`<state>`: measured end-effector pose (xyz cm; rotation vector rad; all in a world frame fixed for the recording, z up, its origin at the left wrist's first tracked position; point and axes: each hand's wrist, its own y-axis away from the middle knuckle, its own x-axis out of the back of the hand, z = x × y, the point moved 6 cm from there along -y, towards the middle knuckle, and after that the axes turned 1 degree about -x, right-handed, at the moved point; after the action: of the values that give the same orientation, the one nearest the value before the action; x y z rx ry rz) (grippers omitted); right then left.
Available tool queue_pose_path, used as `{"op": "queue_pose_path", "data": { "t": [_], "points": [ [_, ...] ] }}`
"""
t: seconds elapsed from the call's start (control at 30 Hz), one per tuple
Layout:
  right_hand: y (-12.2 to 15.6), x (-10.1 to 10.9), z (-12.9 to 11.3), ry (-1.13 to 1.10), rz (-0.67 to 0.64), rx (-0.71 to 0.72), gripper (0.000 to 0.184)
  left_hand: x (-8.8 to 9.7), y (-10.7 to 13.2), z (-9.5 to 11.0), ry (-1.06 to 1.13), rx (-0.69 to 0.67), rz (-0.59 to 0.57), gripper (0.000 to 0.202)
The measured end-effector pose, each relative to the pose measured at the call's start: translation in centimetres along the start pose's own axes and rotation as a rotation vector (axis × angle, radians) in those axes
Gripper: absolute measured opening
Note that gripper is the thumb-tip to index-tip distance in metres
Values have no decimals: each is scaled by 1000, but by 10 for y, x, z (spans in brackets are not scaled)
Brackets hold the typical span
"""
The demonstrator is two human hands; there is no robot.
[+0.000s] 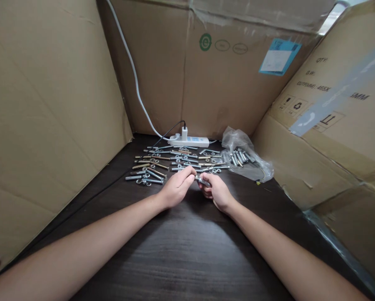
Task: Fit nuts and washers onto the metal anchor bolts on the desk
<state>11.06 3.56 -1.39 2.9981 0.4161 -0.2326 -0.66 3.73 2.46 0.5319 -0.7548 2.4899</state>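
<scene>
My left hand (177,187) and my right hand (216,191) meet over the dark wooden table (187,251), both with fingers pinched on one silver bolt (202,181) held between them. Just beyond the hands lie several bolts, sleeves and washers (174,163) spread in rows. A clear plastic bag (243,152) with more bolts inside sits to the right of them.
A white power strip (190,141) with a plugged-in charger and a white cable lies at the back. Cardboard boxes (49,104) wall in the table on the left, behind and on the right (331,138).
</scene>
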Motion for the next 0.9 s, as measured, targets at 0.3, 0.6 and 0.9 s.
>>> {"op": "queue_pose_path", "data": {
  "t": [0.3, 0.6, 0.9],
  "points": [
    [2, -2, -3, 40, -93, 55, 37, 0, -3, -2, 40, 29, 18, 25],
    [2, -2, -6, 111, -32, 71, 43, 0, -4, -6, -21, 69, 20, 34],
    [5, -6, -11, 223, 45, 100, 33, -2, -3, -10, -34, 93, 9, 35]
  ]
}}
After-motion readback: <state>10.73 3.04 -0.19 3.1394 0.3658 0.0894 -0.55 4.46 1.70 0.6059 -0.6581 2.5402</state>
